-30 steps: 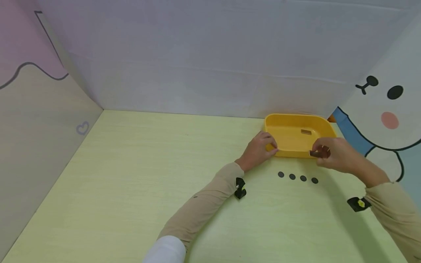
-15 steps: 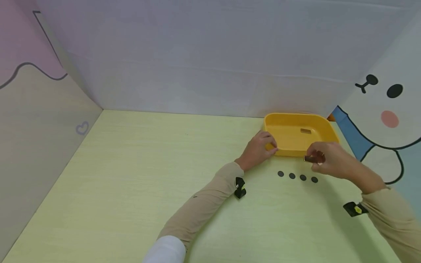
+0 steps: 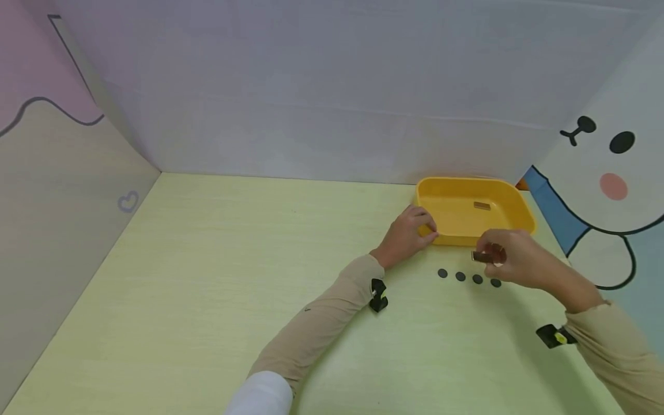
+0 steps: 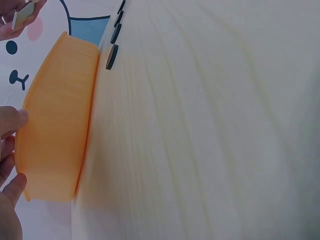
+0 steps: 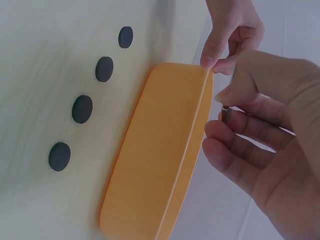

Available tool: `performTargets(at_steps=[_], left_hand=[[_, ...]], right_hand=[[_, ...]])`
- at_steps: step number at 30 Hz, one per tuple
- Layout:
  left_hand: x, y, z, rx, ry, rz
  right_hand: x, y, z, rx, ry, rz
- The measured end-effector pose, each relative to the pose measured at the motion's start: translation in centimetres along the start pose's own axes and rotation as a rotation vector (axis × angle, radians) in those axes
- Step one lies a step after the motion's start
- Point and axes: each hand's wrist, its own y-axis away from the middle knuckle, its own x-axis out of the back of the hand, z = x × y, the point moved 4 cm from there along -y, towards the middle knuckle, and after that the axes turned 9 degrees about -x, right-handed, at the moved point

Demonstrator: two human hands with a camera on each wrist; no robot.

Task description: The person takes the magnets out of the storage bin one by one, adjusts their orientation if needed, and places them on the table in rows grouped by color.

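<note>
My left hand [image 3: 410,233] pinches the left front corner of a shallow yellow plastic tray [image 3: 448,216], thumb and fingers at the rim. In front of the tray my right hand [image 3: 524,259] pinches a small flat rectangular piece [image 3: 482,257], dark brown on the side facing the head camera. The left wrist view shows the piece [image 4: 22,15] with a pale, shiny face. A similar small brown bar [image 3: 482,206] lies inside the tray. Below the right hand, several flat black discs [image 5: 82,109] form a row on the table, each separate from the others.
The pale wood-grain table [image 3: 233,288] spreads to the left and front. A whitish wall sheet [image 3: 311,104] rises close behind the tray. On the right stands a printed panel [image 3: 586,190] with a cartoon face. A bit of orange shows behind the tray's right corner.
My right hand has moved from the tray's front rim toward me and left, carrying the small piece over the right end of the disc row. My left hand stays on the rim.
</note>
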Motion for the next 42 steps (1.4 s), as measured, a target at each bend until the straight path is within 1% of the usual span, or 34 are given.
performTargets(at_steps=[8, 19, 23, 28, 33, 39, 42], left_hand=[[0.0, 0.0, 0.0, 0.009, 0.003, -0.016], [0.0, 0.0, 0.0, 0.005, 0.003, -0.009], [-0.1, 0.0, 0.0, 0.004, 0.005, -0.006], [0.0, 0.0, 0.0, 0.005, 0.012, 0.001], [-0.1, 0.0, -0.1, 0.011, 0.019, 0.003], [-0.1, 0.0, -0.1, 0.015, 0.021, 0.001], [0.0, 0.0, -0.1, 0.015, 0.013, 0.000]], right_hand=[[-0.4, 0.5, -0.5, 0.016, -0.021, -0.014], [-1.0, 0.8, -1.5, 0.083, -0.035, -0.006], [-1.2, 0.9, -2.0, 0.085, -0.043, -0.027], [-1.6, 1.0, -2.4, 0.068, -0.051, -0.060], [-1.9, 1.1, -2.6, 0.067, -0.055, -0.075], [-2.2, 1.3, -2.9, 0.107, -0.062, -0.060], [-2.4, 1.4, -3.0, 0.097, -0.069, -0.069]])
